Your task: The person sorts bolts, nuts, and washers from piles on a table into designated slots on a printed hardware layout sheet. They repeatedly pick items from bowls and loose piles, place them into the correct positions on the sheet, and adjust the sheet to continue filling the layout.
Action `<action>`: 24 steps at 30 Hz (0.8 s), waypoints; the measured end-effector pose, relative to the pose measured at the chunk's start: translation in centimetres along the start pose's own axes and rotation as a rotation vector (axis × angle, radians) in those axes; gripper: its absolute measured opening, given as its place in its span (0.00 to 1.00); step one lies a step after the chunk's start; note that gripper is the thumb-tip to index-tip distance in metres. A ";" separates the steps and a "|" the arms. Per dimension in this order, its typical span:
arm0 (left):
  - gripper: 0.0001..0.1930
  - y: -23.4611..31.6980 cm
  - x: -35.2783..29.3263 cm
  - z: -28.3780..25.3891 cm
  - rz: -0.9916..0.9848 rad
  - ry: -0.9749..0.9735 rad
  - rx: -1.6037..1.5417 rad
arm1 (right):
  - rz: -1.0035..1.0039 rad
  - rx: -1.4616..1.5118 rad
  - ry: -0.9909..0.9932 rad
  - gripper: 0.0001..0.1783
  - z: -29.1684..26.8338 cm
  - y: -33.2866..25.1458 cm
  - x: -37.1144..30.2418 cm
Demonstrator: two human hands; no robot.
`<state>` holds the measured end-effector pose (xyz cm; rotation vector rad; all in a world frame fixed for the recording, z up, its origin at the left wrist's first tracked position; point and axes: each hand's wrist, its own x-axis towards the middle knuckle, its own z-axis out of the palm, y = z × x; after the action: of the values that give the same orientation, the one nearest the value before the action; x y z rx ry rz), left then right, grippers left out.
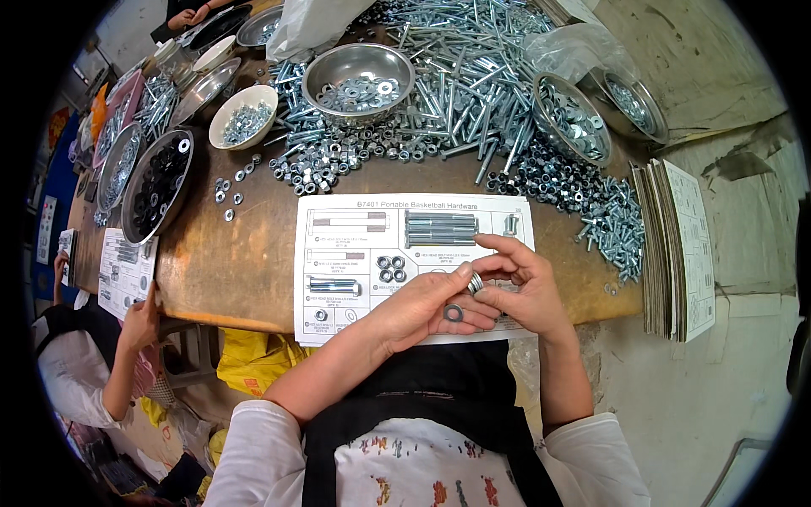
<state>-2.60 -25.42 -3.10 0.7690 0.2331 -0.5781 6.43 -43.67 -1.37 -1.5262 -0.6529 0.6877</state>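
Observation:
My left hand (427,306) is turned palm up, with a dark flat washer (454,313) lying on its fingers. Its thumb touches a small stack of silvery washers (475,284), which the thumb and fingers of my right hand (522,283) pinch. Both hands are over the lower right of a printed sheet (372,325) with part pictures and boxes. On that sheet lie several long bolts (441,228) side by side, a few shorter bolts (334,286), and several dark-ringed nuts (391,269). My hands hide the sheet's lower right part.
Loose bolts (460,80) and nuts (325,160) are heaped across the far table. Steel bowls of washers (359,91) stand among them, with a cream bowl (245,118) and black washers (160,177) leftward. Stacked sheets (663,253) stand at right. A co-worker's hand (139,321) is at left.

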 end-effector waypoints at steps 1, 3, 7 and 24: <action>0.31 -0.1 0.0 0.0 0.003 -0.010 0.001 | -0.011 -0.002 -0.002 0.33 0.0 0.1 0.0; 0.30 -0.2 0.0 -0.1 0.018 -0.038 -0.010 | -0.016 0.028 0.021 0.33 0.0 0.2 -0.1; 0.23 -2.0 -1.6 -0.8 -0.020 -0.054 0.017 | -0.044 -0.146 0.105 0.31 0.2 1.1 -0.7; 0.19 -3.5 -3.9 -3.6 -0.120 -0.137 -0.234 | -0.217 -1.217 -0.009 0.27 4.4 2.9 -2.8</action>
<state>-7.83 -23.27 -6.14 0.4890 0.2167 -0.7003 1.30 -43.04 -4.34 -2.4791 -1.3520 0.0608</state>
